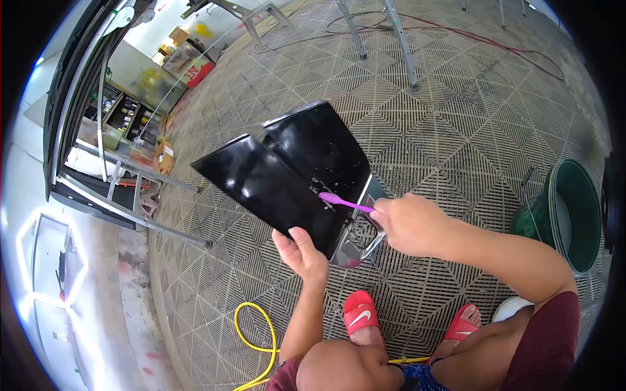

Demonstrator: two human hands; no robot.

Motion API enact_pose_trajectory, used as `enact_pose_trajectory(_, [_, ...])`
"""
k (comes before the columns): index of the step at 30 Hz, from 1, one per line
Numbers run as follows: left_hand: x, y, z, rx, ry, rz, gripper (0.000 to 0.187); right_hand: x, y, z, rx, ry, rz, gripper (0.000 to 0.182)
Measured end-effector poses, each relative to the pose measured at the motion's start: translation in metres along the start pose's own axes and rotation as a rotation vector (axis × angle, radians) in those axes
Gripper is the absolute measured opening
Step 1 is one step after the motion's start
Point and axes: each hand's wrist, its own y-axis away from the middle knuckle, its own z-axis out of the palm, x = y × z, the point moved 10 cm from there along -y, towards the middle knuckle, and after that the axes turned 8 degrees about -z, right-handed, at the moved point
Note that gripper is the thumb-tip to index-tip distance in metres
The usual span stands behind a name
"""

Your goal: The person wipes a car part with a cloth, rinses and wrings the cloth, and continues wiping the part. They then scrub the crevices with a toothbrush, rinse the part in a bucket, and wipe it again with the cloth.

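Floor is gray plastic grid tiles w/ a diamond pattern, all over the room. Far end: shelves w/ small stuff, too tiny to name. Metal stand legs near the top edge of the floor, red cord by them.

Count: 1 black shiny car part, 1 purple toothbrush, 1 green bucket at the right edge, 1 yellow hose near the bottom edge, 2 red sandals.

Left hand is under the car part's low edge, fingers curled round it, holding it up off the floor. Right hand is closed tight on the toothbrush handle. Brush head touches the black part near its middle, by some white specks.
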Motion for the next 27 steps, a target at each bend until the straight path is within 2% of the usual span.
enact_pose_trajectory(2, [0.003,0.004,0.000,-0.017,-0.204,0.069,0.034,0.010,0.006,0.004,-0.102,0.017,-0.006,0.032])
enact_pose_trajectory(5, [0.000,0.004,-0.008,0.008,-0.247,0.103,0.034,0.010,0.019,-0.014,-0.175,0.151,-0.077,0.032])
enact_pose_trajectory(6, [-0.001,0.002,-0.009,0.014,-0.206,0.100,0.033,0.010,0.022,-0.035,-0.032,0.036,0.040,0.031])
enact_pose_trajectory(9, [-0.006,0.002,-0.012,0.020,-0.182,0.023,0.032,-0.003,0.015,-0.022,-0.041,0.085,0.004,0.028])
enact_pose_trajectory(11, [-0.003,0.003,-0.004,0.022,-0.134,-0.002,0.032,0.010,0.004,0.004,0.006,0.064,0.000,0.027])
enact_pose_trajectory(13, [0.001,-0.008,-0.017,0.185,0.057,-0.077,0.033,0.027,0.007,0.028,0.101,0.026,-0.064,0.028])
enact_pose_trajectory(14, [0.000,-0.012,-0.025,0.266,0.145,-0.144,0.034,0.037,0.018,0.044,0.024,0.011,-0.053,0.026])
enact_pose_trajectory(17, [0.008,-0.018,-0.038,0.362,0.307,-0.196,0.033,0.050,0.036,0.048,0.038,-0.037,-0.109,0.024])
enact_pose_trajectory(18, [0.005,-0.017,-0.047,0.400,0.275,-0.220,0.033,0.051,0.034,0.040,0.189,-0.032,-0.186,0.021])
enact_pose_trajectory(19, [0.005,-0.017,-0.051,0.412,0.275,-0.222,0.033,0.049,0.029,0.034,0.177,-0.031,-0.191,0.021])
enact_pose_trajectory(21, [0.005,-0.018,-0.047,0.345,0.299,-0.244,0.034,0.019,0.022,-0.002,0.302,0.195,-0.383,0.023])
enact_pose_trajectory(22, [0.006,-0.017,-0.047,0.348,0.297,-0.251,0.034,0.019,0.013,-0.011,0.296,0.193,-0.379,0.023])
enact_pose_trajectory(24, [0.005,-0.018,-0.032,0.208,0.351,-0.300,0.033,-0.006,0.012,-0.033,0.465,0.401,-0.590,0.027])
enact_pose_trajectory(27, [0.001,-0.017,-0.020,0.109,0.358,-0.369,0.033,-0.019,0.004,-0.048,0.548,0.360,-0.619,0.028])
